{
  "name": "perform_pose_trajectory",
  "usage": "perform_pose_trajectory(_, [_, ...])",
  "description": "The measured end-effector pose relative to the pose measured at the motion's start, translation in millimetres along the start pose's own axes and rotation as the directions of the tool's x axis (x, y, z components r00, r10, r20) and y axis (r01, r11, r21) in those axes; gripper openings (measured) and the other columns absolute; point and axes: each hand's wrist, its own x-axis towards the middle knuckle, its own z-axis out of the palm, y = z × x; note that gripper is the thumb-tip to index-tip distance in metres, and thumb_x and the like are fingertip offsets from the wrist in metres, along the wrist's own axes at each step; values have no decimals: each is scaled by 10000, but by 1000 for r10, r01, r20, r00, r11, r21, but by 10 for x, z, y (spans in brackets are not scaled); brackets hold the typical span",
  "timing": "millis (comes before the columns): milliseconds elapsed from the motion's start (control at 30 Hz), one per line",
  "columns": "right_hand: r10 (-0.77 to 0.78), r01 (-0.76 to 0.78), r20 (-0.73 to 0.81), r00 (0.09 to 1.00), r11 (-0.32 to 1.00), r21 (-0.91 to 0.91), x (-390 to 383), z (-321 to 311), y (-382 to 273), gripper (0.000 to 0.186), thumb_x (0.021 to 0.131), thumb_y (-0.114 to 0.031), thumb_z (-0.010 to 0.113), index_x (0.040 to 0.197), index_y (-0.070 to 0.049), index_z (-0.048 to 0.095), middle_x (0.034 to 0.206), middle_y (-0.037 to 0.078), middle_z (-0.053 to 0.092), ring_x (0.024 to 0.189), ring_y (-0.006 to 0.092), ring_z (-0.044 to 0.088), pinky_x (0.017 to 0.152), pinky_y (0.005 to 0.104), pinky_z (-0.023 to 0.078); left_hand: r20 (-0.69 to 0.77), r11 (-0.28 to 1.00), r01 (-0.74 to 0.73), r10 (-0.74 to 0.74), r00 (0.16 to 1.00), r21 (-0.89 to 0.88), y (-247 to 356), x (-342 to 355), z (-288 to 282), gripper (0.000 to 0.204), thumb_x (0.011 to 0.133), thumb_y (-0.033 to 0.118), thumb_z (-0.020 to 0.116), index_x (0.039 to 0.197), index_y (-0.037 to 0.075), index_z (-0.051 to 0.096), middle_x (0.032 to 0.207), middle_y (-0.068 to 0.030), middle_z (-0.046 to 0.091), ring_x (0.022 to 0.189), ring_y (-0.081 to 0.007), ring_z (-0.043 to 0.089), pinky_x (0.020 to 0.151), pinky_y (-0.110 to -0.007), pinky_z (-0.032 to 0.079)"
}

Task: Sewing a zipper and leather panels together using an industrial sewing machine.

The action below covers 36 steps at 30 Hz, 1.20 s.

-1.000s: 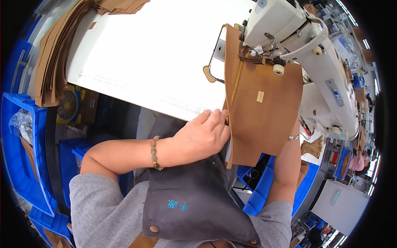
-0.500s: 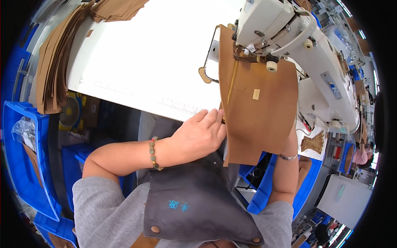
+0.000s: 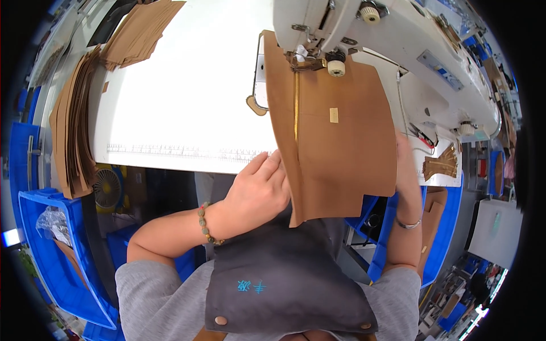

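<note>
A brown panel of leather-like material [image 3: 347, 153] hangs over the table's front edge, its far end under the sewing machine head [image 3: 324, 28]. A gold-toothed zipper [image 3: 296, 108] runs along its left side, and a small beige patch [image 3: 334, 115] sits near the middle. My left hand [image 3: 259, 190] holds the panel's lower left edge, fingers closed together and some fingertips hidden behind the material. At the panel's right edge is my right hand [image 3: 404, 162]. Its fingers are hidden by the panel, so their grip does not show.
Stacks of brown cut pieces [image 3: 74, 125] lie at the white table's [image 3: 182, 102] left end. Blue bins [image 3: 34, 221] stand at both sides below. Right of the machine are red-handled snips [image 3: 422, 136] and small brown pieces [image 3: 441, 163]. A yellow fan [image 3: 108, 187] sits under the table.
The view has turned, shifting the machine and panel leftward in the picture. The zipper now runs more nearly straight up and down. Both hands remain at the panel's edges.
</note>
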Motion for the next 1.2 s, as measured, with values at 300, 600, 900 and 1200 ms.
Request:
perform_pose_trajectory(300, [-410, 429, 129, 903, 844, -322, -215, 669, -667, 335, 887, -188, 772, 1191, -65, 707, 1159, 139, 665, 1072, 304, 668, 932, 439, 549, -35, 989, 59, -65, 997, -137, 101, -200, 69, 463, 798, 199, 721, 1232, 38, 722, 1336, -177, 649, 1314, -355, 583, 1078, -512, 503])
perform_pose_trajectory(600, [-395, 466, 247, 885, 757, -459, -322, 1001, -634, 487, 883, -287, 756, 1324, -95, 680, 1410, 186, 606, 1329, 349, 574, 1102, 548, 463, 24, 964, 203, -202, 979, -170, 52, -357, -39, 379, 794, 160, 740, 1158, 54, 741, 1265, -148, 695, 1243, -352, 644, 1059, -494, 515])
perform_pose_trajectory(900, [-406, 492, 281, 870, 755, -433, -332, 998, -615, 502, 873, -301, 763, 1309, -63, 687, 1388, 202, 605, 1330, 372, 564, 1107, 537, 462, -105, 894, 331, -376, 921, -302, -438, 22, -158, 333, 784, -54, 744, 1106, 23, 704, 1211, -155, 698, 1193, -378, 645, 981, -431, 534])
perform_pose_trajectory(1200, [-458, 535, 313, 832, 812, -232, 75, 787, -516, 454, 857, -302, 779, 1211, -26, 710, 1286, 149, 636, 1206, 326, 615, 1072, 524, 486, 108, 950, 253, -237, 965, -180, -505, 239, 18, 646, 826, 335, 815, 1369, 33, 638, 1504, -118, 587, 1406, -345, 535, 1151, -500, 439])
